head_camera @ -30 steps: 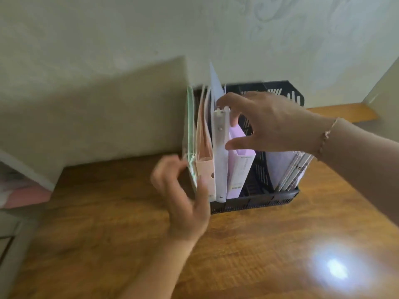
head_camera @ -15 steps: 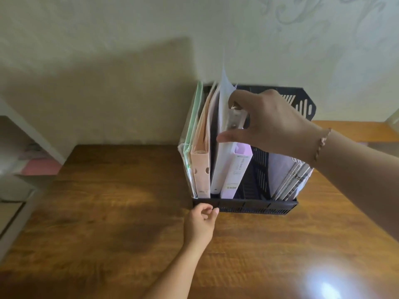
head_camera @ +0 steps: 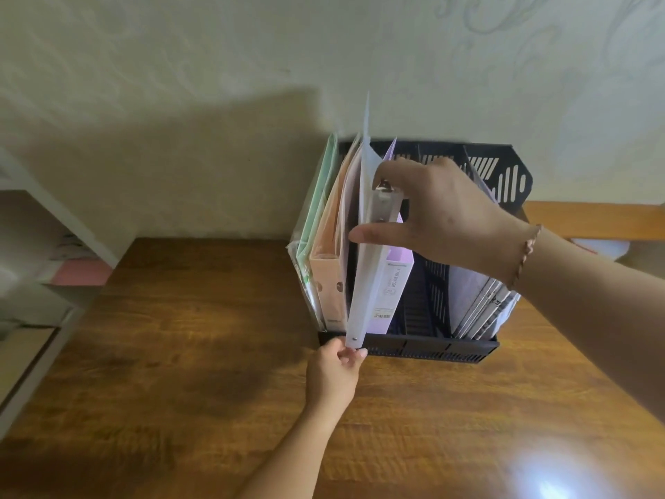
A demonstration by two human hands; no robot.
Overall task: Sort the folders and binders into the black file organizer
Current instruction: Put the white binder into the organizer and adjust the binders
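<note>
The black file organizer [head_camera: 424, 349] stands against the wall [head_camera: 216, 102], so there is no way in from behind. Its left slots are packed with binders [head_camera: 374, 282], its right slot with leaning folders [head_camera: 482, 307]; the middle slot between them stands open from above. The right hand [head_camera: 442, 210] hangs over that gap. The tabletop [head_camera: 180, 354] in front and to the left lies open.

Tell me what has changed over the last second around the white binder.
The left hand dropped from beside the folders to the organizer's front edge and pinched the white binder's bottom corner. The right hand kept its grip on the binder's top. The peach binder, purple binder and black organizer stayed put.
</note>
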